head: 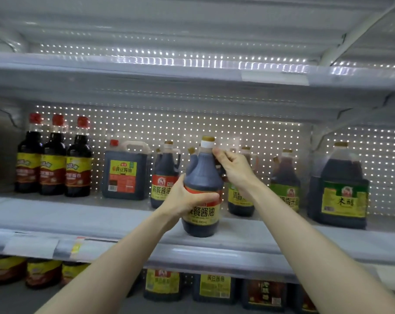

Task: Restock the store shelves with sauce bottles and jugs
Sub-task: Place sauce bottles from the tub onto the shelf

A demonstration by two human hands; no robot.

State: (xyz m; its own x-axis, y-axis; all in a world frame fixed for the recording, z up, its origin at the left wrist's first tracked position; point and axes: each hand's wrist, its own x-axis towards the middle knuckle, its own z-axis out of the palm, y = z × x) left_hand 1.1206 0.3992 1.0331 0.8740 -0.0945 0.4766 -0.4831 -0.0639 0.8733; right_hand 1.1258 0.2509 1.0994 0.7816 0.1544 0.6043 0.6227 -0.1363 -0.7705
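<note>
Sauce jug, dark with a red-and-yellow label and a gold cap, is upright at the front of the middle shelf, near centre. Whether its base rests on the shelf or sits just above it cannot be confirmed.

Shelving: the middle shelf has a perforated back panel. An upper shelf runs above it.

Stock on the middle shelf, largest first:
- A large green-labelled jug stands at far right.
- A square jug with a red cap stands left of centre.
- A matching red-and-yellow jug stands just behind and left of the held one.
- Two green-labelled jugs stand to the right; the nearer is partly hidden by the right forearm.
- Three tall red-capped bottles stand side by side at left.

Lower tier: a row of yellow-labelled containers shows under the shelf edge. A yellow tag is fixed on the edge strip.

Hands: the left hand is clamped round the jug's body at label height, thumb across the front. The right hand has its fingers curled round the handle at the neck, thumb tip against the white collar below the cap.
</note>
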